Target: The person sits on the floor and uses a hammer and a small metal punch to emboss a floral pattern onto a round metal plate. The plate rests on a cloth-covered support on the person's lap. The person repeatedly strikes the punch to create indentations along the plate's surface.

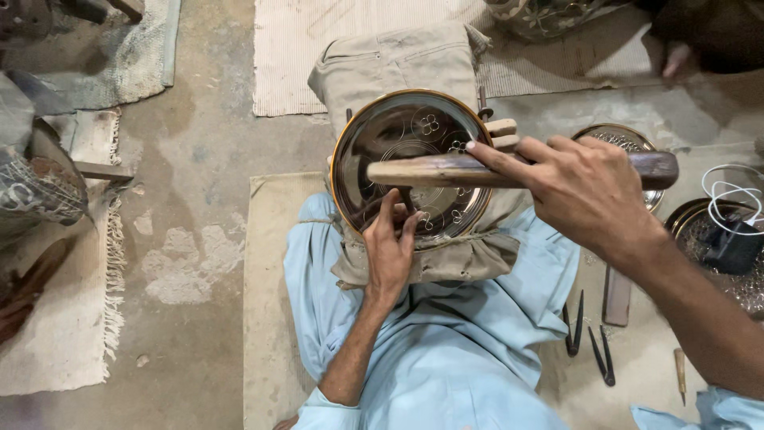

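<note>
A round shiny metal plate (414, 135) with engraved flower patterns rests on a cloth-covered block (446, 259) over my lap. My left hand (388, 247) sits at the plate's near edge, fingers pinched on a thin chisel (402, 199) that stands on the plate. My right hand (585, 191) grips a long wooden mallet (430, 170) held level across the plate, its head just above the chisel.
Two more engraved metal plates (637, 143) (692, 219) lie to the right, with a white cable (736, 195) and a dark object on one. Metal dividers (574, 326) and small tools (680, 374) lie on the mat. Rugs (72, 318) lie left; another person's foot (675, 57) shows top right.
</note>
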